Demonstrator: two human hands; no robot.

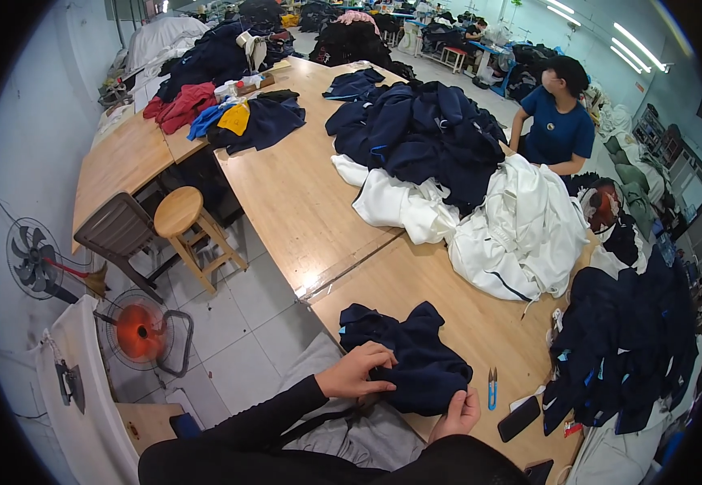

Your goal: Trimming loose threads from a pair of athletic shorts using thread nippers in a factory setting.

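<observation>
Head view, left to right: at the far left stand a grey floor fan [34, 257] and an orange-centred fan [139, 331] on the pale tiled floor, with a round wooden stool [179, 212] and a brown chair [116, 229] beside the long wooden table [302, 202], whose smooth, light top reflects the ceiling lights. At the near edge of that table lies the dark navy garment [411, 360], a soft, thick, fleece-like piece bunched into loose folds. The left hand [356, 370] rests on its near-left part, fingers bent and pressing into the cloth; the right hand [457, 412] pinches the lower right edge, thumb and fingers closed on a fold of fabric. Just right of it lie small blue thread snips [492, 388], untouched, and a dark phone [519, 419]. Judging by the piles, the work looks only partly done: one garment is in hand, while a big heap of navy garments [423, 133] and a mound of white garments [496, 222] sit farther up the table, and another navy stack [626, 347] lies at the right; which pile is finished cannot be told. Beyond the white mound a co-worker in a blue shirt [559, 129] stands at the table's far side.
</observation>
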